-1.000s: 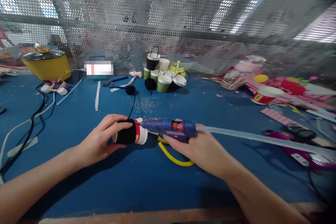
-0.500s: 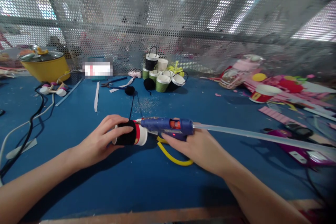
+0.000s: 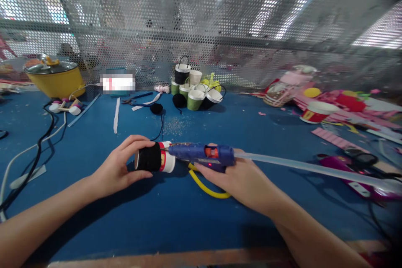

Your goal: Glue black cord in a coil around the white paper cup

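Observation:
On its side between the thumb and fingers of my left hand [image 3: 121, 165] lies a paper cup [image 3: 169, 162], white and red at its rim end. Black yarn [image 3: 150, 158] is wound around the rest of it. My right hand [image 3: 234, 176] is wrapped round a blue hot glue gun [image 3: 201, 153], whose nozzle meets the cup at the edge of the yarn. A long clear glue stick [image 3: 282, 160] runs out of its back, and a small red light shows on its side. A strand leads from the cup to a black yarn ball [image 3: 156, 109].
Small yarn-covered cups [image 3: 196, 98] stand in a cluster at the back. A yellow pot [image 3: 56, 79] and cables [image 3: 39, 146] are on the left. To the right are a red and white cup [image 3: 318, 112], a purple device [image 3: 339, 171] and pink craft pieces. A yellow tube [image 3: 207, 190] curves below the gun.
My left index finger has lifted back from across the yarn to the cup's upper edge, and the cup has turned slightly. The strand to the ball has gone slack and curved.

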Tool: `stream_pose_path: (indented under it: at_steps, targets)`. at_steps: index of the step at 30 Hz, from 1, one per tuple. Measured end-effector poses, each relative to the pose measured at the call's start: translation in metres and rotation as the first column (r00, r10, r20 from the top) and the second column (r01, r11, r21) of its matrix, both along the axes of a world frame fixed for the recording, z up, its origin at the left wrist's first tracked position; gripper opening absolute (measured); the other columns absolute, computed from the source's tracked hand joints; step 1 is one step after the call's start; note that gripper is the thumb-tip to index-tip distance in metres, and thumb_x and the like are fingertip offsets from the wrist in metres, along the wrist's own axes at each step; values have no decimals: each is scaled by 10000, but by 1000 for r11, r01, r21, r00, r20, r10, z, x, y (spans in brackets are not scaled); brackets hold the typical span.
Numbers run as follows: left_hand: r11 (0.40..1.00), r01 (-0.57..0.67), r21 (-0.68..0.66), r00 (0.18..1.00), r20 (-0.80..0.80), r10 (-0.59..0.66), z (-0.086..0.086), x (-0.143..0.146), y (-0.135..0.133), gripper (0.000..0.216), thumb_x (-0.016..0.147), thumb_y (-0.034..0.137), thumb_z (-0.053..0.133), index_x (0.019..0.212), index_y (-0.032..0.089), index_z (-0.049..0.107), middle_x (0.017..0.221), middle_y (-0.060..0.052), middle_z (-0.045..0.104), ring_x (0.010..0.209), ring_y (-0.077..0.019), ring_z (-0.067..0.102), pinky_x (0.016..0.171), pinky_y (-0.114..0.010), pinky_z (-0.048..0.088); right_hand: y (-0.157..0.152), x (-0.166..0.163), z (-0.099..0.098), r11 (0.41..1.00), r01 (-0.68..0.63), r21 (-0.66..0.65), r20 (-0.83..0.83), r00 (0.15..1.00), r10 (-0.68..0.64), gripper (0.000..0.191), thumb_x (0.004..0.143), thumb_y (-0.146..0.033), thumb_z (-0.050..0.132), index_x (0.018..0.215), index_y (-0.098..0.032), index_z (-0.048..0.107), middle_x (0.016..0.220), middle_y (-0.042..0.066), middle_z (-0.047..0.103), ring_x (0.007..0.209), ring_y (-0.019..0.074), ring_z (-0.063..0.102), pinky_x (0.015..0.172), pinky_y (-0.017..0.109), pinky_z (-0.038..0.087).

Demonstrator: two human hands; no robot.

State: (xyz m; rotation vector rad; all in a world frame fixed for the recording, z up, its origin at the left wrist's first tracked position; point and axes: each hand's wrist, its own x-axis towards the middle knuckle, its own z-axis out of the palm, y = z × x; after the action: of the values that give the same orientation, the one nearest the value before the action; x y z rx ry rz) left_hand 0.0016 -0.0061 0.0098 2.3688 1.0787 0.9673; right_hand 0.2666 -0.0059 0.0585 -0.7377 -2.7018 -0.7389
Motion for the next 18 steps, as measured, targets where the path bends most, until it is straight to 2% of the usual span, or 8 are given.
stream_pose_path:
  at_steps: [5,9,14,16,18]
  targets:
    - [995,3,-95,995,98,6,-1,1,1,466,743,272,652,1164,234,455,1126,-84,494,1052,-227,505,915,-405,439,-1,-3,2,999,44,-8,49,998,-44,351,811,-73,390,855,-210,710,608,37,669,548,177,612,514,253,466]
    - [986,5,-169,985,173,25,-4,1,2,462,734,273,660,1151,242,464,1120,-72,494,1043,-219,514,901,-403,450,-2,-2,1,999,-31,21,18,999,31,337,770,-44,424,827,-209,712,614,34,666,538,181,601,486,255,441]
    - [972,26,-233,972,235,30,-5,2,2,450,728,262,665,1136,247,474,1103,-54,494,1018,-199,524,874,-376,467,-4,-3,3,998,-56,31,-34,998,57,325,773,-45,427,783,-208,708,624,36,667,556,184,595,487,263,430]
    - [969,28,-246,968,248,35,-6,2,2,452,727,264,664,1136,243,474,1100,-54,495,1014,-198,526,870,-374,468,-4,-3,3,998,-61,-1,-62,996,60,326,786,-52,416,768,-204,704,624,42,667,575,188,599,506,271,440]
    - [971,21,-238,968,246,39,-6,2,2,453,727,268,663,1137,236,474,1101,-57,496,1018,-204,525,869,-374,468,-3,-3,3,993,-52,-105,-117,992,40,321,799,-74,407,759,-200,700,617,45,662,574,182,597,519,272,443]
